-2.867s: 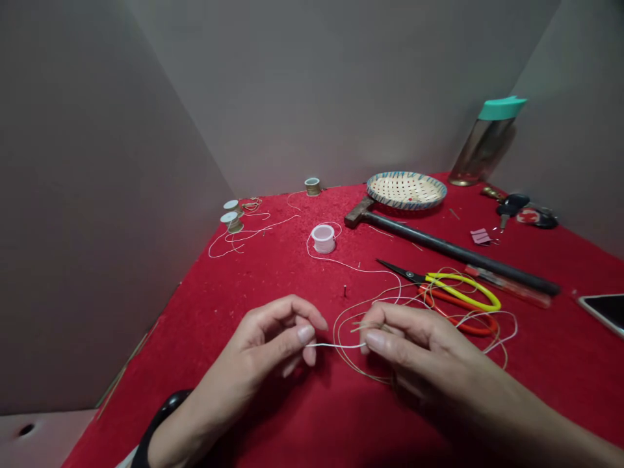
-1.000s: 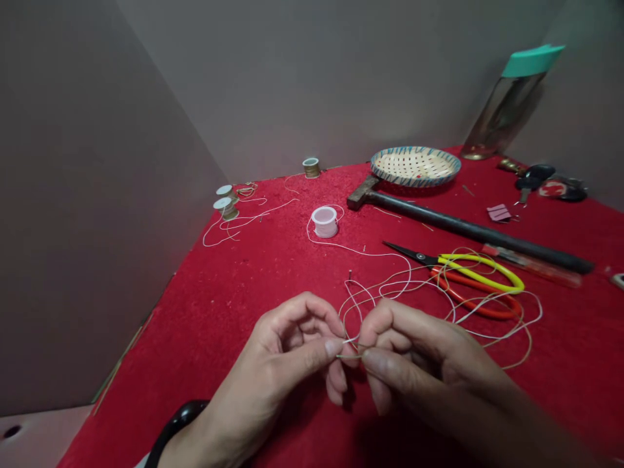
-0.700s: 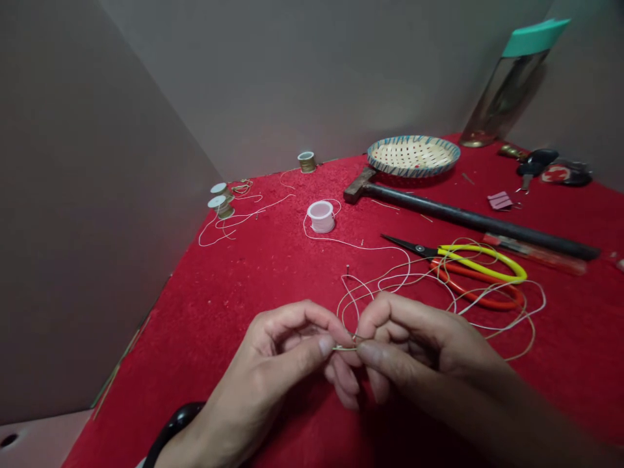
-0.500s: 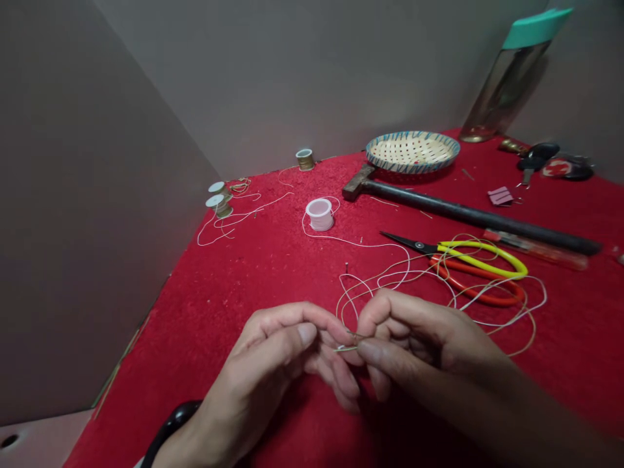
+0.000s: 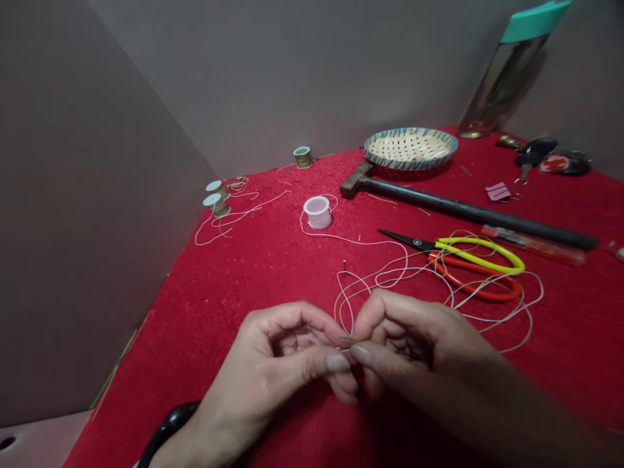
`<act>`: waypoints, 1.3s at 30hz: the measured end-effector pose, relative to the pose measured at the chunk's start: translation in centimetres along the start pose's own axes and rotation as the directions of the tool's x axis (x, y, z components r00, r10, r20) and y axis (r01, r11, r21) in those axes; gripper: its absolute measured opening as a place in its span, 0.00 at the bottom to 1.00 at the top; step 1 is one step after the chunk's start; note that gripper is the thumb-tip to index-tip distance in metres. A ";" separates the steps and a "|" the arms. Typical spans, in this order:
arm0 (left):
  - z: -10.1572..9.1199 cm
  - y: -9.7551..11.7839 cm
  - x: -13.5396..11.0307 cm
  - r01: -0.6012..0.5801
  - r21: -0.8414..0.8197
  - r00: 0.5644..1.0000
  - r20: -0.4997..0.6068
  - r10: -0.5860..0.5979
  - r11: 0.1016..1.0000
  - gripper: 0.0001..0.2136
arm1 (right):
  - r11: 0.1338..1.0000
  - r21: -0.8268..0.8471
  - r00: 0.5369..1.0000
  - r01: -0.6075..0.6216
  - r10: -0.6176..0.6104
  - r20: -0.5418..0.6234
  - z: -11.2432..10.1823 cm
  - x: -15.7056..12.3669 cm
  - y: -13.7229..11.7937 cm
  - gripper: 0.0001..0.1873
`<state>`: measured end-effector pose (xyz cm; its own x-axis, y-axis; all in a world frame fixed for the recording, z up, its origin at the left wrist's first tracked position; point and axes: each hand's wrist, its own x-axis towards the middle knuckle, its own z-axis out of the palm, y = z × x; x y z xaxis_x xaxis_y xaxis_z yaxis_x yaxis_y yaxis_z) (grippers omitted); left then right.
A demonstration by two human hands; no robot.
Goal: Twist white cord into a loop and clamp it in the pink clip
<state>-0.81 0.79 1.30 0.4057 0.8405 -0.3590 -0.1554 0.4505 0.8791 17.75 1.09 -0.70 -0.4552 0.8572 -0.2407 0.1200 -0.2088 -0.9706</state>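
Low in the middle of the head view, my left hand [image 5: 287, 354] and my right hand [image 5: 409, 348] meet fingertip to fingertip. Both pinch thin cord [image 5: 347, 339] between thumb and index finger. A white strand and a tan strand run from the fingers into loose loops [image 5: 341, 286] on the red cloth [image 5: 234, 351]. Past the hands stands a white spool [image 5: 317, 213] of white cord, its strand trailing toward the loops. Scissors [image 5: 453, 257] with one yellow and one red handle lie to the right, with cord draped across the handles. The fingers hide the cord's ends.
A hammer [image 5: 468, 207] lies behind the scissors, beside a red-handled tool [image 5: 533, 245]. Farther back are a woven basket [image 5: 411, 148], a green-lidded bottle [image 5: 509, 71], and keys [image 5: 526, 159]. Small spools [image 5: 217, 205] sit at the left edge, another spool [image 5: 303, 157] at the wall.
My left thumb has come down and forward against the cord, beside my right thumb. The fingertips are closer together. The view has shifted slightly.
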 end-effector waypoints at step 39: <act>-1.7 4.6 -10.8 -0.478 0.184 0.746 -0.430 0.508 0.859 0.05 | 0.761 -0.534 0.929 0.369 -0.279 0.245 -2.1 -0.9 -7.1 0.20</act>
<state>-7.48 -5.67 8.70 -0.1633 0.9856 0.0438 -0.1613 -0.0705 0.9844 19.15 2.83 6.44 -0.6720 0.7391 0.0456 0.3941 0.4090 -0.8231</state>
